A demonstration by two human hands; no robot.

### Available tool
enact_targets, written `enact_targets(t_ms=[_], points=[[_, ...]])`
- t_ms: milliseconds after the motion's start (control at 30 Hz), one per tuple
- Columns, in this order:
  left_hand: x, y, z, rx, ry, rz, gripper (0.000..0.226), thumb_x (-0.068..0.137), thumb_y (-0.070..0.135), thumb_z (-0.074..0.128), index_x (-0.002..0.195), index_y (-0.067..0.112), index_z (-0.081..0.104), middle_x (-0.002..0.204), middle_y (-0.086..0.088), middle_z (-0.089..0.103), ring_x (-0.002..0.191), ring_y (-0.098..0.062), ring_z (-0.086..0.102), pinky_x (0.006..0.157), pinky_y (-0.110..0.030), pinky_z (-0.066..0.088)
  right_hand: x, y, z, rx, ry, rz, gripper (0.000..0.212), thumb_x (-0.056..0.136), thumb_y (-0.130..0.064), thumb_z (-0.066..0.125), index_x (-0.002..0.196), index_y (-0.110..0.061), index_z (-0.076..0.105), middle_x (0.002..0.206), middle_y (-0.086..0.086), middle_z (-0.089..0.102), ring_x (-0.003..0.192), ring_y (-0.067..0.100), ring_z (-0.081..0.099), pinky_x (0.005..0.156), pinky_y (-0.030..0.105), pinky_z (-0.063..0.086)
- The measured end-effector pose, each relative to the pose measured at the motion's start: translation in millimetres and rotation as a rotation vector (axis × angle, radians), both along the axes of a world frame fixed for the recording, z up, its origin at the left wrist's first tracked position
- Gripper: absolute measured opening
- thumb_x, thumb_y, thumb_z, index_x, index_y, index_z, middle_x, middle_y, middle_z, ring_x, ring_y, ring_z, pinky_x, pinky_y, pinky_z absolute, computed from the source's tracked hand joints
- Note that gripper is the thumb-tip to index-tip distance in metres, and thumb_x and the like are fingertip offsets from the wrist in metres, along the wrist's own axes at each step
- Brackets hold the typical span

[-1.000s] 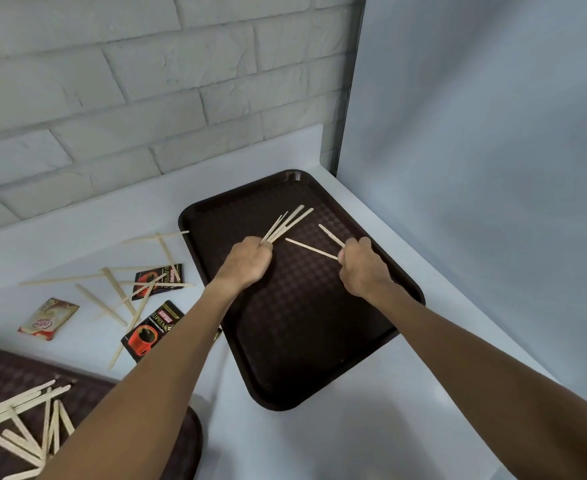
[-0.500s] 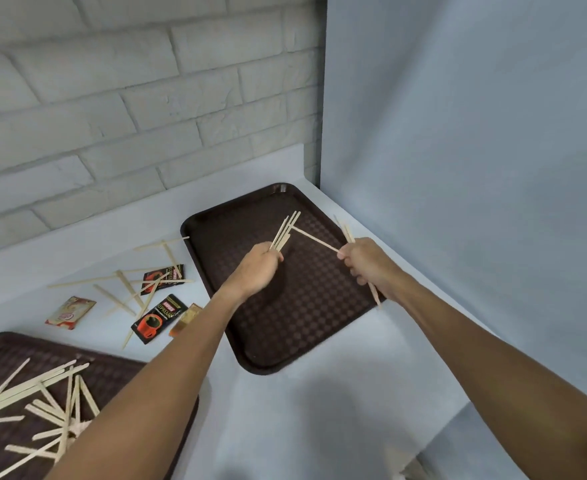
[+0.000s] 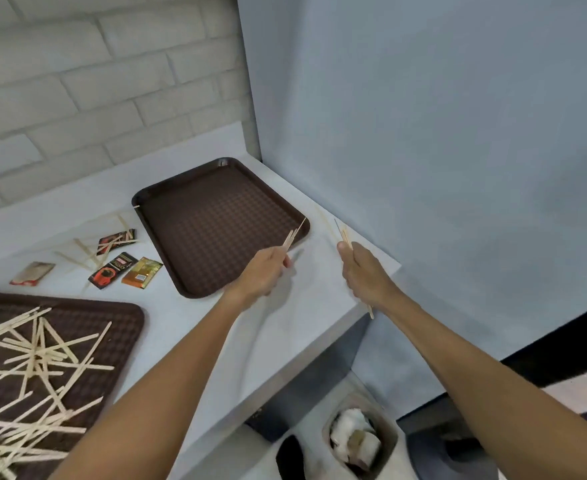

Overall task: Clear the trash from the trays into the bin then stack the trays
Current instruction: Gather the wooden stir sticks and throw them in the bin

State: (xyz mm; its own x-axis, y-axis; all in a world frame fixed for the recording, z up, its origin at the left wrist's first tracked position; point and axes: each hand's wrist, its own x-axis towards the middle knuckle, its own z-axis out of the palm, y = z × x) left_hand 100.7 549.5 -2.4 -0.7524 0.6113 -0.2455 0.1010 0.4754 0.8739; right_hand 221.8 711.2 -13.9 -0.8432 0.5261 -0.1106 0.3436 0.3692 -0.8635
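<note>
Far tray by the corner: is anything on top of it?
The far tray shows bare patterned floor; one stick tip lies at its left rim. The left hand and its sticks cover the near right edge.

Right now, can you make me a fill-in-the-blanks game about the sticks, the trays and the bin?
1. The left hand and the right hand each grip a few thin wooden ____.
2. The near tray, heaped with them, lies on the person's ____ side.
3. The bin stands ____ than the counter.
Missing words: sticks; left; lower.
</note>
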Motion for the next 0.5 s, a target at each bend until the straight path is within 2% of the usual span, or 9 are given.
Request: enact_targets(t_ms=[167,233,300,433,500], points=[[83,3,-18,-0.049,-0.008,-0.096,0.034,0.106,0.028,0.029,0.097,0.012,0.058,0.078,-0.003,0.046,0.066,-0.014,0.041,0.059,-0.028,0.038,88,-11,-27,-0.022,0.067,-0.008,0.031,0.107,-0.034,0.031,0.083,-0.019,0.044,0.071,-0.002,0.047,0.064,0.011,0.045,0.061,0.026,0.038],[117,2,-30,-0.048,-0.059,-0.137,0.033,0.106,0.028,0.031,0.097,0.012,0.058,0.076,-0.001,0.047,0.063,-0.012,0.041,0.056,-0.025,0.036,117,-16,-45,-0.044,0.068,-0.056,0.03,0.107,-0.029,0.033,0.086,-0.014,0.048,0.071,0.001,0.049,0.063,0.014,0.046,0.059,0.03,0.039],[143,-1,-46,-0.066,-0.126,-0.163,0.03,0.105,0.028,0.034,0.097,0.012,0.058,0.073,0.0,0.046,0.061,-0.01,0.04,0.051,-0.022,0.033,144,-18,-69,-0.15,0.052,-0.14,0.026,0.106,-0.023,0.036,0.087,-0.011,0.049,0.068,0.001,0.048,0.06,0.014,0.044,0.055,0.027,0.038],[173,-5,-94,-0.172,-0.138,-0.211,0.027,0.102,0.024,0.04,0.097,0.007,0.059,0.069,0.002,0.05,0.057,-0.011,0.042,0.05,-0.024,0.033,184,-15,-122,-0.351,-0.142,-0.268,0.017,0.101,-0.023,0.044,0.09,-0.015,0.054,0.068,0.0,0.05,0.054,0.01,0.043,0.049,0.023,0.034],[183,-6,-128,-0.268,-0.135,-0.242,0.027,0.101,0.024,0.042,0.095,0.006,0.061,0.07,0.002,0.055,0.059,-0.013,0.047,0.053,-0.028,0.036,200,-16,-151,-0.478,-0.284,-0.283,0.018,0.1,-0.017,0.045,0.084,-0.013,0.053,0.065,0.003,0.048,0.05,0.011,0.04,0.043,0.023,0.031]])
